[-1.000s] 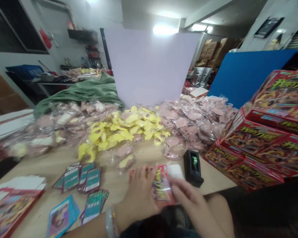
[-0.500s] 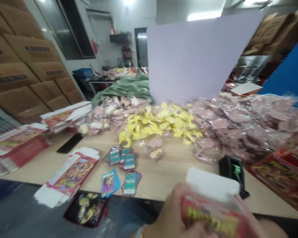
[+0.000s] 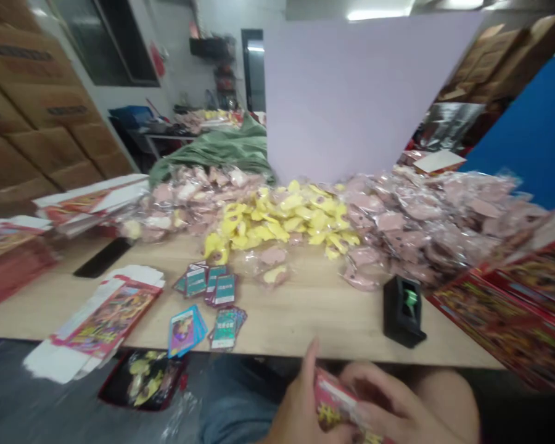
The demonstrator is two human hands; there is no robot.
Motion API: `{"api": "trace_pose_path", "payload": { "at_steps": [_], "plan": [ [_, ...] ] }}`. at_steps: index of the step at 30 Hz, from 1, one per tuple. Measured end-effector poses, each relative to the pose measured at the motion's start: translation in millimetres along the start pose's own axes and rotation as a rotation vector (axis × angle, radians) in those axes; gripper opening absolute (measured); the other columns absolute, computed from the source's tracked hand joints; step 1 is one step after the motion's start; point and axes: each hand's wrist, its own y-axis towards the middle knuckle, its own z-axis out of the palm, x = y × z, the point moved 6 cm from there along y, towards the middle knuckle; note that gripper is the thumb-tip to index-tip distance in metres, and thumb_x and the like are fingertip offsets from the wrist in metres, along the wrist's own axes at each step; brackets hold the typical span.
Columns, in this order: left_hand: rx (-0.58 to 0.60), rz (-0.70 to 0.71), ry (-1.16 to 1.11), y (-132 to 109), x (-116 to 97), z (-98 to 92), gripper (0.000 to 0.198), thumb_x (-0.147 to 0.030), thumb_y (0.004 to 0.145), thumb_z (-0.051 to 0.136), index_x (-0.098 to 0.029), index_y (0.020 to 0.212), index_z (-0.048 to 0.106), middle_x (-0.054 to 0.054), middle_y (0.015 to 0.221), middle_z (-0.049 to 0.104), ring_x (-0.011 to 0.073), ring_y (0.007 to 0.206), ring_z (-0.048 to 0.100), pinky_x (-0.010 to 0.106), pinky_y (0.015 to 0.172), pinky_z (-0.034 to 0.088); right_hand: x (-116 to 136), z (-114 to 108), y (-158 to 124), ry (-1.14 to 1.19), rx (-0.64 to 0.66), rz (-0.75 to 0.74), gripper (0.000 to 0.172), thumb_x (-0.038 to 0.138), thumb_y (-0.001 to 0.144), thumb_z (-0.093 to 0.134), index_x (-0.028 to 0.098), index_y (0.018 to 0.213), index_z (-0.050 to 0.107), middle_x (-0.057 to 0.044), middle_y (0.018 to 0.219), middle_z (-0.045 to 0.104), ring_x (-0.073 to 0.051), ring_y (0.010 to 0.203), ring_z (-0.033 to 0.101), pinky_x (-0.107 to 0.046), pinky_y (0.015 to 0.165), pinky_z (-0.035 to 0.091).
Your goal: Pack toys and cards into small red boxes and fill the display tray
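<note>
No text reading clearly. Yellow characters are blurring on the red box [image 3: 335, 399], 5 o'clock; white lettering is smearing on teal cards [image 3: 224, 328], 7 o'clock; brown cartons [image 3: 62, 137], 10 o'clock, are bearing illegible dark print.

The scene is taken in by one head-worn camera, carried above the person's lap at the near side of the bench [image 3: 300, 314] and faced straight ahead, toward twelve o'clock, with a downward tilt. The left hand [image 3: 298, 407] and right hand [image 3: 393, 401] are seen from above, close to the lens, around five o'clock in the frame, and are cut by its lower edge. The bench is shown beyond them at middle range. Farther off, the lilac panel [image 3: 361, 98] is caught between one and two o'clock, the stacked cartons [image 3: 46, 111] near ten.
</note>
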Motion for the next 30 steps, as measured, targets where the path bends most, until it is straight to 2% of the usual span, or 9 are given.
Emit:
{"api": "trace_pose_path", "payload": {
  "at_steps": [4,10,14,18,19,21,24,27,30],
  "plan": [
    [0.048,0.047,0.075,-7.6,-12.1,0.5,0.104,-0.015,0.055,0.067,-0.015,0.141,0.009,0.012,0.118,0.053,0.0257,0.102,0.052,0.035,0.088,0.042,14.3,7.8,-2.3,-0.101,-0.004,0.003,0.037,0.041,0.085,0.047,0.024,0.116,0.059,-0.007,0.109,0.065,-0.023,0.098,0.059,-0.038,0.092,0.043],
    [0.05,0.079,0.085,-13.6,-5.6,1.2,0.101,-0.017,0.058,0.067,-0.015,0.141,0.009,0.011,0.116,0.053,0.025,0.102,0.052,0.037,0.091,0.041,31.2,10.8,-1.5,-0.03,0.138,-0.006,0.039,0.043,0.088,0.043,0.018,0.106,0.066,-0.004,0.087,0.07,-0.019,0.078,0.063,-0.027,0.07,0.051],
    [-0.007,0.103,0.05,-15.4,4.7,2.5,0.102,-0.018,0.057,0.069,-0.016,0.141,0.01,0.012,0.12,0.049,0.0249,0.103,0.052,0.037,0.091,0.042,39.6,20.0,-8.8,-0.169,0.199,-0.104,0.041,0.044,0.089,0.039,0.022,0.12,0.056,-0.007,0.11,0.065,-0.02,0.095,0.06,-0.03,0.084,0.048],
    [0.075,0.191,-0.031,-12.2,-22.5,-10.6,0.083,-0.021,0.063,0.068,-0.018,0.137,0.03,0.011,0.129,0.045,0.0254,0.111,0.05,0.034,0.091,0.044,23.2,34.2,-18.9,-0.273,0.118,-0.238,0.06,0.048,0.078,0.054,0.022,0.131,0.044,-0.013,0.139,0.038,-0.029,0.124,0.038,-0.04,0.1,0.035],
    [0.171,0.21,-0.005,-9.7,-36.1,-14.4,0.071,-0.021,0.069,0.064,-0.02,0.134,0.037,0.01,0.127,0.049,0.024,0.108,0.052,0.032,0.089,0.045,14.8,25.8,-20.2,-0.265,0.008,-0.256,0.061,0.049,0.076,0.057,0.022,0.129,0.047,-0.013,0.139,0.039,-0.03,0.125,0.037,-0.042,0.101,0.034],
    [0.353,0.293,0.13,-1.0,-66.0,-23.4,0.045,-0.022,0.08,0.055,-0.025,0.125,0.05,0.004,0.115,0.06,0.0199,0.099,0.058,0.03,0.083,0.048,-9.8,-17.9,-23.1,-0.177,-0.39,-0.167,0.055,0.05,0.074,0.057,0.023,0.122,0.053,-0.013,0.132,0.044,-0.029,0.121,0.042,-0.042,0.1,0.035],
    [0.262,0.584,0.391,30.4,-105.5,-37.1,0.033,-0.022,0.087,0.045,-0.025,0.119,0.055,0.004,0.111,0.062,0.0181,0.099,0.058,0.029,0.087,0.045,-61.5,-101.1,-34.3,0.097,-0.986,0.268,0.05,0.046,0.075,0.055,0.022,0.119,0.049,-0.014,0.121,0.05,-0.027,0.102,0.055,-0.043,0.087,0.045],
    [0.124,0.741,0.579,71.2,-114.1,-22.1,0.037,-0.024,0.088,0.045,-0.016,0.124,0.049,0.01,0.12,0.057,0.0202,0.108,0.053,0.031,0.094,0.041,-90.3,-145.4,-15.4,0.293,-1.015,0.526,0.04,0.04,0.073,0.059,0.014,0.104,0.053,-0.015,0.095,0.059,-0.025,0.072,0.063,-0.043,0.062,0.051],
    [0.157,0.664,0.734,100.2,-102.9,0.6,0.041,-0.026,0.087,0.047,-0.014,0.127,0.043,0.012,0.114,0.06,0.0229,0.1,0.057,0.034,0.085,0.046,-100.4,-156.6,6.6,0.429,-0.956,0.556,0.025,0.03,0.067,0.066,0.012,0.081,0.056,-0.01,0.073,0.061,-0.022,0.058,0.062,-0.038,0.052,0.05]
  ]
}}
